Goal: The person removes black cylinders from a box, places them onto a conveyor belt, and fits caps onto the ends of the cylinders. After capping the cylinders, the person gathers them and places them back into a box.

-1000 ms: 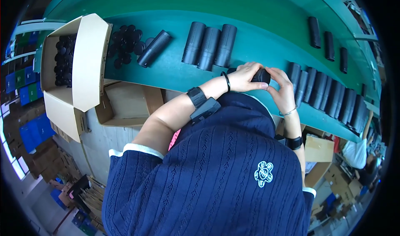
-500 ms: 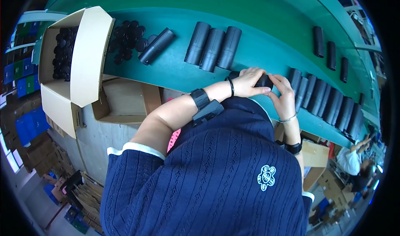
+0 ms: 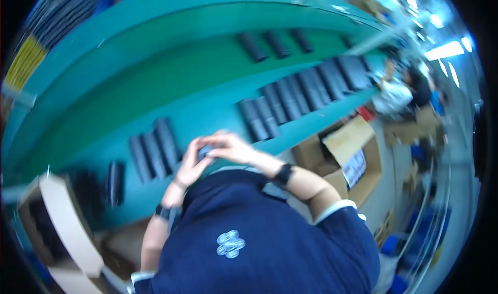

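Up at the tabletop (image 3: 207, 112) edge, got a dark piece (image 3: 204, 152) pinched between left fingers (image 3: 191, 153) and right fingers (image 3: 220, 138), mostly hidden | same two-handed hold as a sec ago, so probably still mid-handling | just swung the view rightward, kinda blurry, bringing the cylinder row (image 3: 289, 98) closer to center | off left, three cylinders (image 3: 154, 153) plus open carton (image 3: 66, 224)
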Demonstrator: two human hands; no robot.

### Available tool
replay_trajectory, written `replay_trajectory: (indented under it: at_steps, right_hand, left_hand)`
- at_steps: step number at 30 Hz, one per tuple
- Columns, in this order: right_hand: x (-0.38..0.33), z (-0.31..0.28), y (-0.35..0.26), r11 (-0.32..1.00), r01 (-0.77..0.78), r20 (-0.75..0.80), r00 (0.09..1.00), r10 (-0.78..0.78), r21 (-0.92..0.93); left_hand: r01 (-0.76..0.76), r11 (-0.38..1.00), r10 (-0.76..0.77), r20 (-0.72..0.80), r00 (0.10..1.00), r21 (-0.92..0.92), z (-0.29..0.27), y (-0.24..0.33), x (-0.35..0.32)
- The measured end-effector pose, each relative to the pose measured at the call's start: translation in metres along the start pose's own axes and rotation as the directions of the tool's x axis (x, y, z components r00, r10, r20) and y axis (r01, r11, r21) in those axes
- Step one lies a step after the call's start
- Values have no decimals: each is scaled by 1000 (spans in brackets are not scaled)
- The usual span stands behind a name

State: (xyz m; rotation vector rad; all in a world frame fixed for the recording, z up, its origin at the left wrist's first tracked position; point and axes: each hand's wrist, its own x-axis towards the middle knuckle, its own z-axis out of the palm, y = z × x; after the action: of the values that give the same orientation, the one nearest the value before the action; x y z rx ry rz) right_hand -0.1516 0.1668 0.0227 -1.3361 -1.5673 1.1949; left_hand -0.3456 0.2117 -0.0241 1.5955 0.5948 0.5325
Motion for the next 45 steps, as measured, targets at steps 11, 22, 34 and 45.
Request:
replay_trajectory:
  at_steps: [11,22,34,45]
  right_hand:
    - [6,12,0,829,-385,138,923,360,406]
    - [4,20,9,535,-413,274,906,322,737]
    - [50,-48,68,961,-202,-170,957,235,191]
    - [189,-165,160,627,-621,-682,707,187,-471]
  left_hand:
    - [184,958,-198,-41,979,-221,1,23,10]
    - [99,960,-141,-147,979,-261,-9,33,-2]
    - [378,852,-12,-707,707,363,-86,-28,54]
    - [476,694,-226,-464,856,541,-76,-14,86]
